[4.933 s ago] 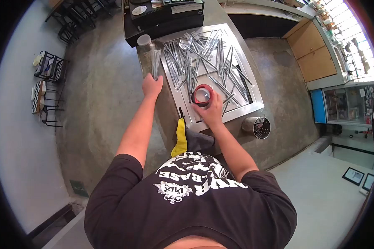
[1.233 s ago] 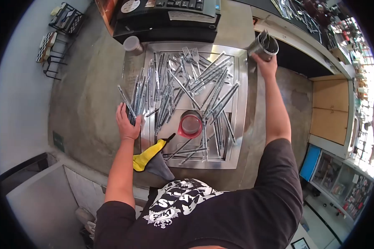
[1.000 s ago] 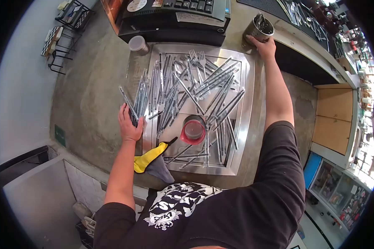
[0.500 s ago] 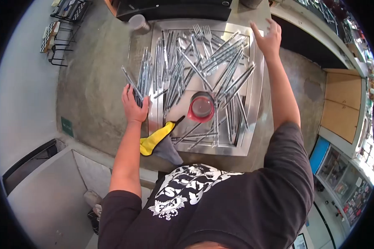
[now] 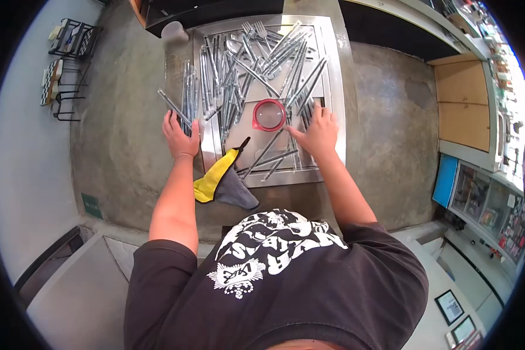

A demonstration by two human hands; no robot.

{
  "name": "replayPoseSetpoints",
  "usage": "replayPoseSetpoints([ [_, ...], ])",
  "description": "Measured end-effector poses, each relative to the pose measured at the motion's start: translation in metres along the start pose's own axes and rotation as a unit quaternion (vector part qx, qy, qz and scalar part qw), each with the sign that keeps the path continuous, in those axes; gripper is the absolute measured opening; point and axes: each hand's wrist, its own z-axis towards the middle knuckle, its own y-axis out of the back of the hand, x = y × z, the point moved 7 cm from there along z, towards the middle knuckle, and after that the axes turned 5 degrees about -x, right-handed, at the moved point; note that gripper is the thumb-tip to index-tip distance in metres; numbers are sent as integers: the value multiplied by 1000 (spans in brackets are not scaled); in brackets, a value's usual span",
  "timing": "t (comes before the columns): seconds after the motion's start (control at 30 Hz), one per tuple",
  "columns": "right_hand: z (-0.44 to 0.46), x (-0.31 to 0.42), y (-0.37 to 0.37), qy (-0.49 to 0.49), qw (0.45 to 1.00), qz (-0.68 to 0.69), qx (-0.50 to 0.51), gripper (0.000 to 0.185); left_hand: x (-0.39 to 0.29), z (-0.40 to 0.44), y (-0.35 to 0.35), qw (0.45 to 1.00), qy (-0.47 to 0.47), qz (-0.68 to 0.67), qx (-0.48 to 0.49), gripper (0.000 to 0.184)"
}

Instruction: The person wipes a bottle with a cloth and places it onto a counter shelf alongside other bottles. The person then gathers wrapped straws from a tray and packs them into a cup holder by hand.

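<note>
My left hand [image 5: 181, 137] lies at the near end of a row of plastic-wrapped cutlery [image 5: 189, 87] on the counter, left of the metal tray. Its thumb and fingers are apart, and one wrapped piece slants by the fingertips. Over the right side of the tray [image 5: 337, 87], my right hand [image 5: 319, 133] reaches down with thumb and fingers spread, touching or just above wrapped cutlery there. Between the hands stands a round container with a red rim [image 5: 269, 114]. Heaped wrapped cutlery [image 5: 274, 61] covers much of the tray, with fork heads showing at the far side.
A yellow and grey cloth [image 5: 216, 181] hangs over the near left corner of the tray. A translucent cup [image 5: 175, 34] stands at the far left of the counter. Beyond the tray is a black box-like unit [image 5: 216, 13].
My right hand has come down from beyond the tray's far right corner to the cutlery right of the red-rimmed container. My left hand stays by the left row. The whole view has shifted.
</note>
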Motion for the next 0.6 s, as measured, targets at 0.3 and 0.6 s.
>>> replayPoseSetpoints([
  [0.3,-7,-15,-34,-129,983,106,75,43,1,-2,0,1000,6,13,5,70],
  [0.6,-28,-36,-41,-278,884,334,172,41,3,-2,-1,1000,1,13,-1,71],
])
